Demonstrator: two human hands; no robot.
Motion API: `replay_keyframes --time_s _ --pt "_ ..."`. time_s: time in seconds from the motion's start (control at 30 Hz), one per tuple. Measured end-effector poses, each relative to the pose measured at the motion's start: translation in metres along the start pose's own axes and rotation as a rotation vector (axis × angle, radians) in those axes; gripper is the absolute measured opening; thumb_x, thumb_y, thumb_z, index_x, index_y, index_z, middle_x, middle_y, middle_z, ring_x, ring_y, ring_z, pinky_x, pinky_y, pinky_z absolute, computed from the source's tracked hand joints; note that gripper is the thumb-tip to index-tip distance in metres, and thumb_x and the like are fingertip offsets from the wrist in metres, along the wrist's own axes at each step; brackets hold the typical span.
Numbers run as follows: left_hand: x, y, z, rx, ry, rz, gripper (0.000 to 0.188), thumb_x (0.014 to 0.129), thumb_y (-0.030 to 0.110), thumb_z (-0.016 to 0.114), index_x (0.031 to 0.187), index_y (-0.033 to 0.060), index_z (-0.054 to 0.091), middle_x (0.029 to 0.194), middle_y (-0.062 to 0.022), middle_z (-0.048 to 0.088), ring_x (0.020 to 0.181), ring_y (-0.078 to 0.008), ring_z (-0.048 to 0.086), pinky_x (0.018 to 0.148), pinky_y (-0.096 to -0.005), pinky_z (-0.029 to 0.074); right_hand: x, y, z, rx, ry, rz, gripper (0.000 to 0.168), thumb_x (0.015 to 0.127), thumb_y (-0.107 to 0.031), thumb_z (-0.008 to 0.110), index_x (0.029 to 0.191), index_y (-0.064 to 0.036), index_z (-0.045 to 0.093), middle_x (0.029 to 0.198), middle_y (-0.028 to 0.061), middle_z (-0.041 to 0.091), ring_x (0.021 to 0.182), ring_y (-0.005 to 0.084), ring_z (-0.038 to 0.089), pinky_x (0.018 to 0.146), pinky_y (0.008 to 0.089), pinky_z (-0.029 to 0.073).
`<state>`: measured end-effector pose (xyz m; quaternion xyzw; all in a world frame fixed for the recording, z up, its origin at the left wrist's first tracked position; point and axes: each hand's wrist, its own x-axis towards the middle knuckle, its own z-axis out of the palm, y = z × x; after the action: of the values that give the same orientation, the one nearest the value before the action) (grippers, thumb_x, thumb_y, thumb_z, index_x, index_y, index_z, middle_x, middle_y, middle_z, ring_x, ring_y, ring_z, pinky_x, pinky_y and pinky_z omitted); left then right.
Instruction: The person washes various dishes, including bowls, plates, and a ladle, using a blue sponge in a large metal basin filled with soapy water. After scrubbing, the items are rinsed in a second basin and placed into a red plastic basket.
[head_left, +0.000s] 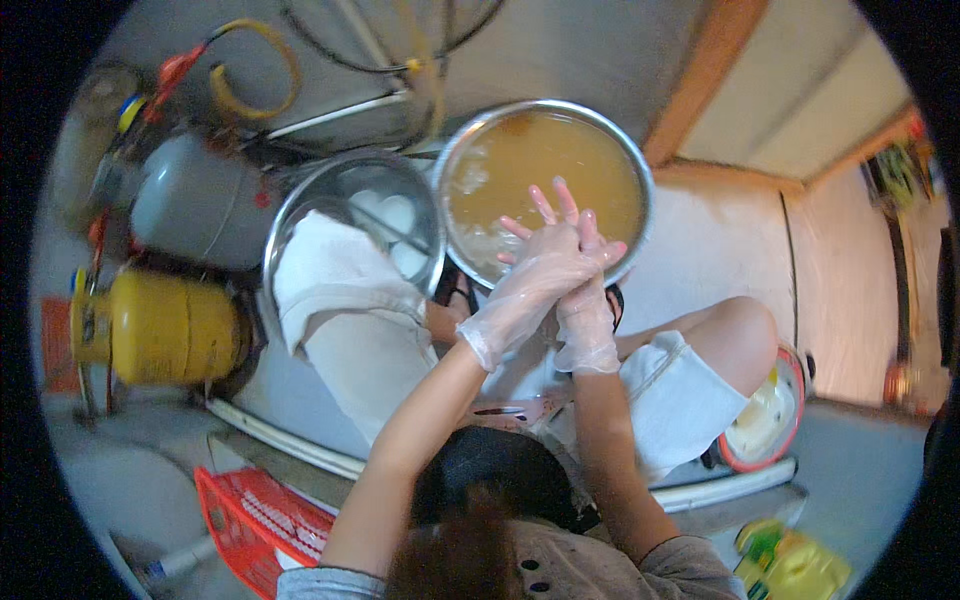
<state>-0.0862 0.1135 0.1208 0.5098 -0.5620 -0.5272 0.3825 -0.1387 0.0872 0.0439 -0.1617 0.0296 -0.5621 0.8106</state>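
Note:
My left hand (546, 259) and my right hand (586, 304) both wear thin clear plastic gloves that look wet. They press together with the fingers spread and partly crossed, the left lying over the right. I see no object in either. Beneath them is a wide metal basin (651, 191) with cloudy yellow-brown liquid (547, 165). Pale froth or pieces show along the liquid's left side. To the left, a second metal basin (276, 247) contains several white rounded things (395, 215), too blurred to name. My left knee partly covers that basin.
Yellow (176, 328) and grey (202, 199) gas cylinders stand at left, near hoses (289, 67). A red plastic basket (255, 517) lies lower left. A red-rimmed basin (796, 420) sits beside my right knee. A yellow-green package (799, 566) is lower right.

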Motion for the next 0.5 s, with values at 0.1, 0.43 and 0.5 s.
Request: replay_keyframes --time_s 0.1,0.43,0.5 --pt "-0.017 0.017 -0.02 0.035 0.012 -0.075 0.042 0.08 0.039 0.051 0.097 0.0 0.051 0.097 -0.01 0.047 0.098 -0.0193 0.041 0.086 -0.0277 0.029 0.01 0.029 -0.02 0.159 -0.029 0.108 0.047 0.083 -0.046 0.038 0.108 -0.006 0.044 0.112 0.0171 0.043 0.098 0.0399 0.047 0.072 0.055 0.044" --pt "-0.031 -0.108 -0.1 -0.587 0.177 0.04 0.051 0.085 0.039 0.041 0.124 0.0063 0.038 0.129 -0.0118 0.032 0.121 -0.0238 0.024 0.1 -0.0349 0.018 0.042 0.14 -0.043 -0.21 0.03 0.465 0.046 0.083 -0.046 0.043 0.104 -0.006 0.048 0.094 0.0102 0.054 0.081 0.0244 0.053 0.07 0.0372 0.044" --pt "-0.049 -0.122 -0.109 -0.686 0.249 -0.028 0.051 0.086 0.04 0.039 0.127 0.0086 0.034 0.128 -0.0102 0.033 0.119 -0.0218 0.028 0.099 -0.0323 0.02 0.027 0.149 -0.046 -0.414 -0.077 0.517 0.053 0.084 -0.046 0.041 0.123 -0.01 0.039 0.107 0.0072 0.052 0.083 0.0195 0.052 0.071 0.0344 0.042"
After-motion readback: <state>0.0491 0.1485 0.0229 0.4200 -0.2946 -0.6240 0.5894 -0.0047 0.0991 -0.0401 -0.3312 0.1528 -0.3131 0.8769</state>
